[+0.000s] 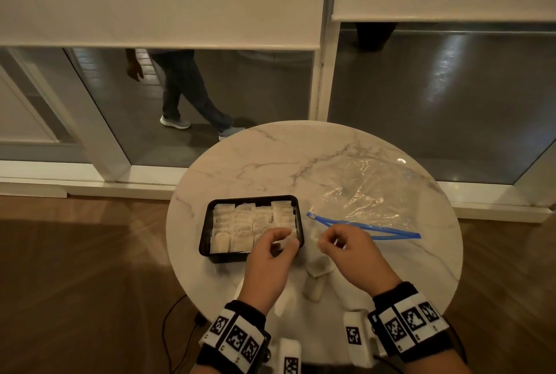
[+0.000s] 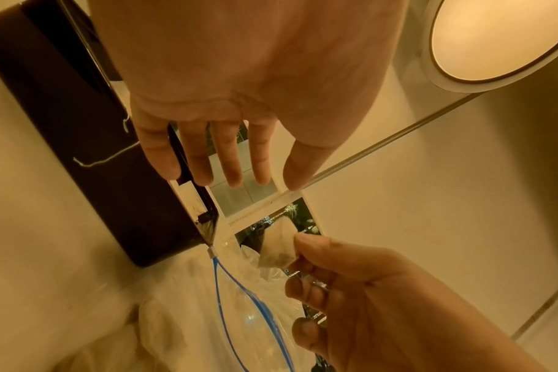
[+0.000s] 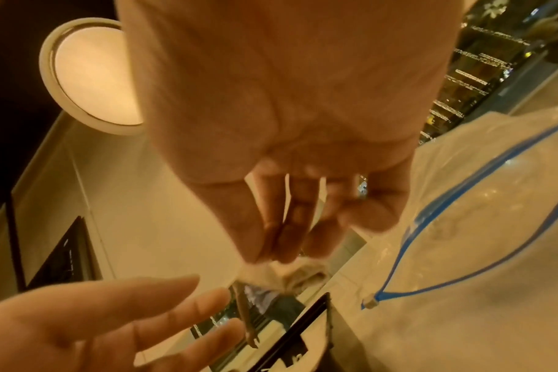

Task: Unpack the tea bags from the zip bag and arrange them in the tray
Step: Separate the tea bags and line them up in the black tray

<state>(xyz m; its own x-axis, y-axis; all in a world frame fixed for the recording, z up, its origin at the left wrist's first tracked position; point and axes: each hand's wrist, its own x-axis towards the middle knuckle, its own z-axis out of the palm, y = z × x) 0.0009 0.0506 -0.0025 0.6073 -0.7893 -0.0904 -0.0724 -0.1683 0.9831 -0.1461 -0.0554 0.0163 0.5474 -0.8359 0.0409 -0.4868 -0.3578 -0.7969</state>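
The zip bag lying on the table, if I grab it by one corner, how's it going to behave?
Probably floppy: the zip bag is thin clear plastic, already crumpled and wrinkled on the marble table. Likely very light too, since it looks empty and nearly flat. Its glossy film may slide in a loose grip, and the blue zip strip looks like the firmest part to take hold of.

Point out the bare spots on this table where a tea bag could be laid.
Bare marble table lies behind the black tray, and left of it. Crowded: the zip bag fills the right, and loose tea bags sit between both hands at the near edge.
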